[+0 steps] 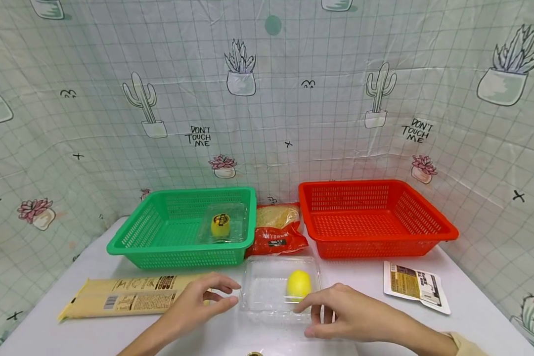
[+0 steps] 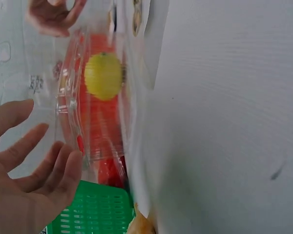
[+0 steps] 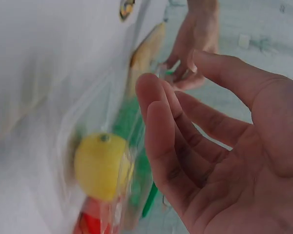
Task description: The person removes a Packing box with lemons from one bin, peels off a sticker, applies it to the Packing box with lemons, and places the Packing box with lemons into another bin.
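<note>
A clear plastic box (image 1: 267,284) with a yellow lemon (image 1: 298,284) in its right half lies on the table between my hands. My left hand (image 1: 206,299) hovers at the box's left side, fingers loosely bent and holding nothing. On the other side, my right hand (image 1: 344,314) is at the near right corner, its index fingertip overlapping the box's edge in the head view. Its palm is bare in the right wrist view. Close to the table's front edge shows a small round black-and-gold sticker (image 1: 254,354), mostly cut off in the head view.
Behind stand a green basket (image 1: 182,257), holding another clear box (image 1: 238,220) with a labelled yellow fruit (image 1: 220,226), and a red basket (image 1: 378,247). Between them lies a red food bag (image 1: 278,237). A long beige packet (image 1: 129,299) is left, a white pouch (image 1: 416,287) right.
</note>
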Tool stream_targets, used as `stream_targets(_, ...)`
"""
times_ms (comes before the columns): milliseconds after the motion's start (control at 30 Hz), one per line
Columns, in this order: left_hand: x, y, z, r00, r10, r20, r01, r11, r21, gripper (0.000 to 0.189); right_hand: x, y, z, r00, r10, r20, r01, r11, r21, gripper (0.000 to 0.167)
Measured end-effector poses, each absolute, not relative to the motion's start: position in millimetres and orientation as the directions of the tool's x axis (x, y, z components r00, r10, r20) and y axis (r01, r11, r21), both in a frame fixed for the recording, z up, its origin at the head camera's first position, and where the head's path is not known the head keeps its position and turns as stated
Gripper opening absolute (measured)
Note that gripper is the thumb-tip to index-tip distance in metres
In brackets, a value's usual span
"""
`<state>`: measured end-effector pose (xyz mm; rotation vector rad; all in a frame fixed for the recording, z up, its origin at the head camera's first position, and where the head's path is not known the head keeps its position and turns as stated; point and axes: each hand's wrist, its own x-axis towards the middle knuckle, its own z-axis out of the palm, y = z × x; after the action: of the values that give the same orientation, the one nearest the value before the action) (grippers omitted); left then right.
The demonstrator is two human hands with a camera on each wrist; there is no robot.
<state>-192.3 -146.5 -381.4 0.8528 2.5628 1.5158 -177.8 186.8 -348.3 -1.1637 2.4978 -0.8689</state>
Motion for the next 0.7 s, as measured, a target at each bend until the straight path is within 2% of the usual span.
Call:
stream_targets(200,-181,-150,-384,-0.733,0.634,0.245,0.527,0.303,0.794,0.021,-173,165,-356,-0.571,-0.821,-0.003,-0.677,0.472,-0.565,0.030)
stream_targets(333,-175,-150,-384,-0.687,0.714,0.134,0.476,0.302,0.826,0.021,-174,152,-362,-0.535,-0.844,-0.034,-0.696,0.463,-0.549,0.028)
stream_targets(400,-174,-150,-383,-0.677,0.735,0.034,0.407,0.336,0.850,0.023,-175,147,-365,-0.523,-0.850,-0.057,-0.696,0.464,-0.548,0.029)
stream_targets(467,-174,-150,-385,-0.654,0.756,-0.034,0.392,0.376,0.840,0.025,-176,141,-368,-0.517,-0.851,-0.089,-0.683,0.473,-0.557,0.031)
stream_targets(567,-178,-152,-394,-0.588,0.805,-0.076,0.512,0.444,0.735,0.031,-177,133,-372,-0.501,-0.857,-0.118,-0.682,0.475,-0.556,0.030)
stream_targets(700,-183,-150,-404,-0.417,0.907,0.060,0.827,0.351,0.440,0.034,-178,124,-379,-0.476,-0.872,-0.109,-0.716,0.457,-0.528,0.028)
